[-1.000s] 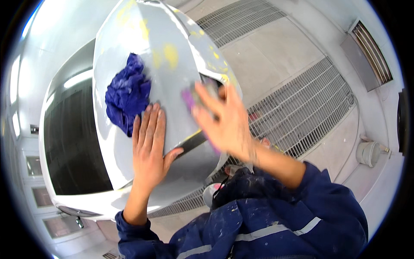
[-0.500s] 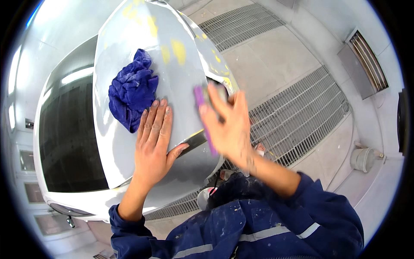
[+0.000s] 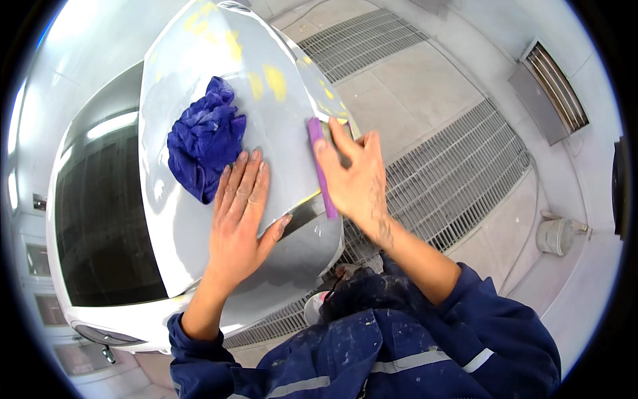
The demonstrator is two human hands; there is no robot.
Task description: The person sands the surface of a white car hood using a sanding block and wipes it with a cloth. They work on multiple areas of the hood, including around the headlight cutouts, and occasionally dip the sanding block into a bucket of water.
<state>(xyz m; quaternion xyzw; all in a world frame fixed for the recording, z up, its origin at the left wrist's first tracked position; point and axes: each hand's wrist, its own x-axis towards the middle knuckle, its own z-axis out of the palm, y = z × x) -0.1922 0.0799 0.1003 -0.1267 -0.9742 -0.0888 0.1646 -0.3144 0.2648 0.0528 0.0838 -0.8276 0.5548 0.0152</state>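
Observation:
My left hand [image 3: 240, 211] lies flat on a car's grey, matte panel [image 3: 282, 149], fingers stretched out and thumb spread near the panel's edge. Its fingertips touch or nearly touch a crumpled dark-blue cloth [image 3: 207, 141] resting on the same panel. In my right hand [image 3: 359, 174] is a long, narrow purple sanding block [image 3: 319, 166], held along the panel's right edge. The thumb lies over its near side, with the index finger extended past it. The block's underside is hidden.
Yellow patches [image 3: 274, 82] mark the panel's far part. Dark glass [image 3: 106, 193] lies to the left. Metal floor grating [image 3: 452, 169] runs along the right, beside pale floor slabs. A grey bucket [image 3: 555, 237] stands by the right wall, near a louvred vent [image 3: 557, 88].
My right hand has moved the sanding block a little farther away along the panel's edge. My left hand stays flat beside the cloth. The whole view has shifted slightly.

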